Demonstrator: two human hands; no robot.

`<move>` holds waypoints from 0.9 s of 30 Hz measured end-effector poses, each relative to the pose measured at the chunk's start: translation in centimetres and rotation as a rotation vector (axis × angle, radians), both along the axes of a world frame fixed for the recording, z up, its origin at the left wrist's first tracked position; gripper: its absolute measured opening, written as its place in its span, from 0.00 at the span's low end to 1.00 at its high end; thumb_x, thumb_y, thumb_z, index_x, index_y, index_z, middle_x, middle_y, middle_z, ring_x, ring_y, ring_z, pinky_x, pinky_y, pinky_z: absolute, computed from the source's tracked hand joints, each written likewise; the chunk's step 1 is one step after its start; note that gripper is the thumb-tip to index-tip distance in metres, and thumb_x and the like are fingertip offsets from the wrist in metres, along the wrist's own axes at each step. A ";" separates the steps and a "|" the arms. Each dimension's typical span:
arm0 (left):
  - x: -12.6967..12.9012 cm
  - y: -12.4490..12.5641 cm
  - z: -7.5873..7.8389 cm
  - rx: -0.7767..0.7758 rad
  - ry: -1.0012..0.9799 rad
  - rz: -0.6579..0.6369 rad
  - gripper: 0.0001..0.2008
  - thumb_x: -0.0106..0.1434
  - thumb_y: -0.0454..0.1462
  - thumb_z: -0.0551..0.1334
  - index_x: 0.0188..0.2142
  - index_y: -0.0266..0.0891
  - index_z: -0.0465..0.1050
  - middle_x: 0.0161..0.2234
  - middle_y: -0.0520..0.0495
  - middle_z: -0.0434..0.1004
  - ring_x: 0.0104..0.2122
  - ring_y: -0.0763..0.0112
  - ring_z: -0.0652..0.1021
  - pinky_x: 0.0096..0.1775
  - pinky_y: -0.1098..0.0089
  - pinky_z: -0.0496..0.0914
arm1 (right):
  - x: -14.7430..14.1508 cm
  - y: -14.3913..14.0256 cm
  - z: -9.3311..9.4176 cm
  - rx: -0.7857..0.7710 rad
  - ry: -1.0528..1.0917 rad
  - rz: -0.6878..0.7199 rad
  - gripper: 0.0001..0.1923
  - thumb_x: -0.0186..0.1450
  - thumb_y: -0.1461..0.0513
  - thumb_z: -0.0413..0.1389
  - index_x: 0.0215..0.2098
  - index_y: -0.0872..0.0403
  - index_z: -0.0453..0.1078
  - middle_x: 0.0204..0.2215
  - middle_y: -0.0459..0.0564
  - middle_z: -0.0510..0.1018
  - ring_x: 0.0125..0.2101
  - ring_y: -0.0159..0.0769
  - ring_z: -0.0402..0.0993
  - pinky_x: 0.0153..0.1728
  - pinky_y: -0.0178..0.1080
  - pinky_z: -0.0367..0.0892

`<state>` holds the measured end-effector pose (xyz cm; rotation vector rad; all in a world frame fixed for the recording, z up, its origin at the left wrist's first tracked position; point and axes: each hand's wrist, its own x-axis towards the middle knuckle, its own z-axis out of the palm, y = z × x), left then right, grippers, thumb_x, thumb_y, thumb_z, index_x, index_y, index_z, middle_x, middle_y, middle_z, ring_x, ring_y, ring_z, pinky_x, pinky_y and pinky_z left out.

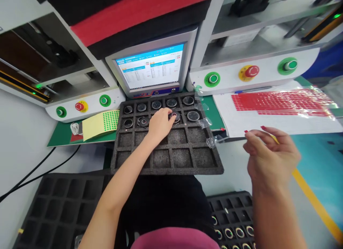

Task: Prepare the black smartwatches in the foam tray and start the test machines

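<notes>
My left hand [160, 123] reaches over the black foam tray [203, 165], its thumb and fingers closed around a round watch body [176, 117] in a second-row pocket. The underside of that watch body, with a dark sensor, faces up. Beside it, another watch body [143, 122] also shows its back, while a watch body [193, 116] to the right lies face up. My right hand [270, 152] is raised right of the tray with fingers curled. A small red sticker [246, 131] shows at its thumb tip and another red bit at a fingertip. Something thin and yellow [274, 138] shows between the fingers.
A sheet of red stickers [268, 101] lies on white paper at right, with a blue pen [253, 89] behind. Clear film scraps [205, 122] cling to the tray's right edge. A monitor [152, 68] and machine buttons stand behind. More foam trays [66, 202] sit lower down.
</notes>
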<state>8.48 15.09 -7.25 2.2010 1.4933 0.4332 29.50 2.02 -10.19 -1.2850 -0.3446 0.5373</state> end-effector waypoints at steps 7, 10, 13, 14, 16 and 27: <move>2.2 2.3 0.1 -0.106 0.086 0.051 0.19 0.60 0.32 0.68 0.51 0.32 0.75 0.47 0.33 0.81 0.50 0.46 0.79 0.51 0.51 0.71 | -3.4 -0.4 2.7 0.047 0.055 0.085 0.22 0.41 0.62 0.72 0.30 0.53 0.69 0.23 0.46 0.77 0.22 0.29 0.67 0.16 0.29 0.52; 2.0 2.4 0.8 -0.141 0.058 0.064 0.12 0.57 0.31 0.68 0.43 0.32 0.77 0.44 0.34 0.81 0.50 0.44 0.79 0.51 0.52 0.70 | -4.3 -0.8 3.7 0.042 0.089 0.173 0.21 0.41 0.63 0.71 0.31 0.54 0.69 0.23 0.46 0.78 0.19 0.26 0.64 0.16 0.27 0.53; 0.6 1.5 2.0 -0.211 -0.023 0.045 0.05 0.60 0.34 0.66 0.30 0.33 0.75 0.34 0.37 0.81 0.43 0.49 0.81 0.46 0.57 0.73 | -5.2 -1.6 4.6 0.073 0.122 0.250 0.21 0.43 0.64 0.72 0.31 0.54 0.69 0.22 0.44 0.77 0.18 0.23 0.62 0.16 0.26 0.54; -0.2 0.6 2.5 -0.239 -0.060 0.029 0.08 0.64 0.36 0.63 0.30 0.34 0.74 0.31 0.40 0.81 0.39 0.54 0.82 0.43 0.60 0.74 | -5.5 -1.9 4.9 0.081 0.129 0.270 0.20 0.44 0.65 0.72 0.31 0.54 0.69 0.22 0.44 0.77 0.17 0.22 0.62 0.15 0.25 0.55; -1.9 -2.1 3.7 -0.297 -0.176 0.005 0.11 0.69 0.40 0.58 0.34 0.35 0.73 0.29 0.46 0.80 0.32 0.65 0.82 0.37 0.68 0.75 | -6.5 -2.6 5.3 0.094 0.132 0.311 0.19 0.46 0.65 0.71 0.32 0.53 0.69 0.22 0.43 0.77 0.17 0.22 0.63 0.15 0.24 0.56; -7.0 -14.6 5.2 -0.058 -0.544 0.121 0.10 0.66 0.36 0.63 0.45 0.39 0.79 0.38 0.50 0.85 0.31 0.73 0.82 0.34 0.76 0.75 | -13.1 -4.5 5.6 0.191 0.138 0.750 0.14 0.59 0.72 0.63 0.36 0.50 0.68 0.26 0.41 0.79 0.24 0.25 0.75 0.27 0.26 0.73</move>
